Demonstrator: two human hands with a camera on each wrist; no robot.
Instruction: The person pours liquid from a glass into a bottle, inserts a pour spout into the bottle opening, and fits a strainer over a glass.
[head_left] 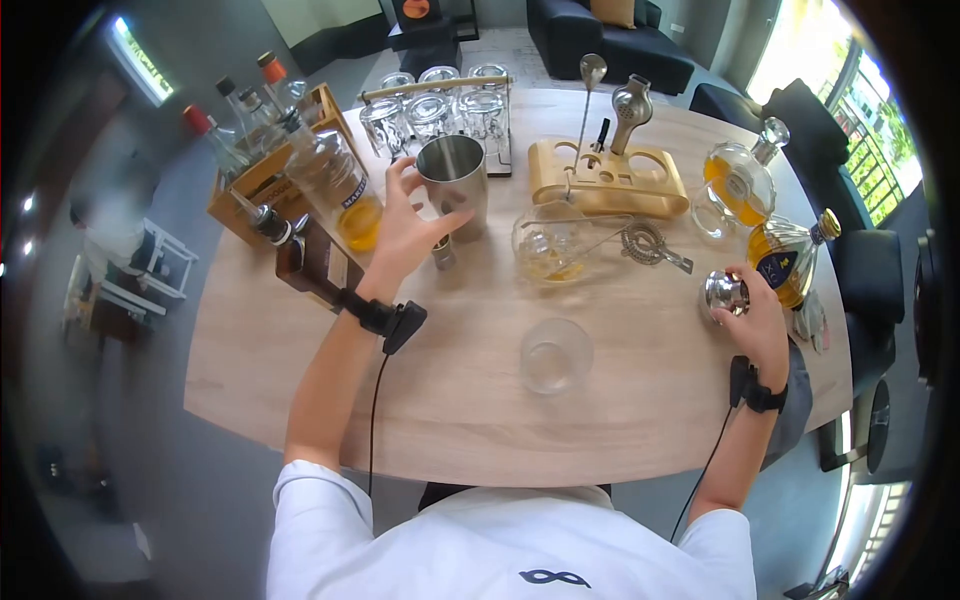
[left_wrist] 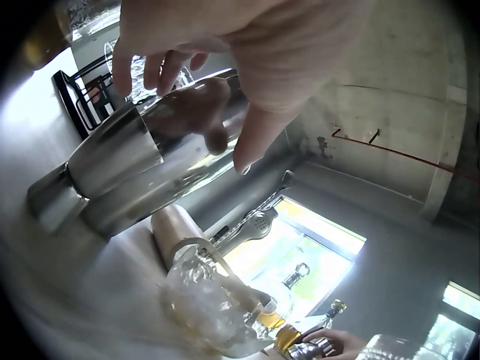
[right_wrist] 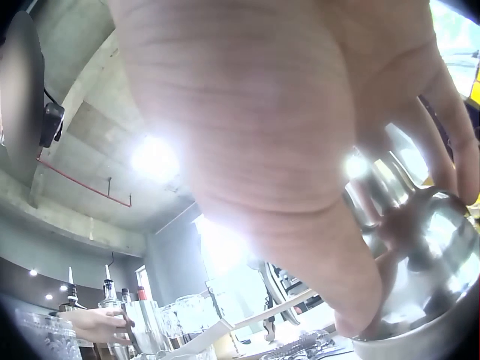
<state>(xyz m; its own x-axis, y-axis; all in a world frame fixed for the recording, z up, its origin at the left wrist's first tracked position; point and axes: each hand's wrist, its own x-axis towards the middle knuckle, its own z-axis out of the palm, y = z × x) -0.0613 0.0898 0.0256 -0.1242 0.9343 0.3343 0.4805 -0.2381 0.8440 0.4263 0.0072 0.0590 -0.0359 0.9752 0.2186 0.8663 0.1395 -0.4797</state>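
Note:
My left hand (head_left: 408,232) is spread around a tall metal shaker tin (head_left: 462,190), thumb at its near side and fingers at its left. In the left wrist view the thumb (left_wrist: 259,135) stands slightly apart from the tin's shiny wall, which mirrors it. A small steel jigger (head_left: 443,253) stands right beside the tin. At the right of the table my right hand (head_left: 760,318) grips a rounded silver shaker lid (head_left: 722,293), thumb on the near side and fingers over the far side. The right wrist view shows the lid (right_wrist: 439,262) partly hidden by the palm.
A mixing glass (head_left: 550,245) holds ice, with a strainer (head_left: 645,243) beside it. A clear tumbler (head_left: 556,370) stands nearer. Behind are a wooden tool stand (head_left: 555,180) and a glass rack (head_left: 510,130). Bottles fill a wooden crate (head_left: 235,215); decanters (head_left: 740,190) stand right.

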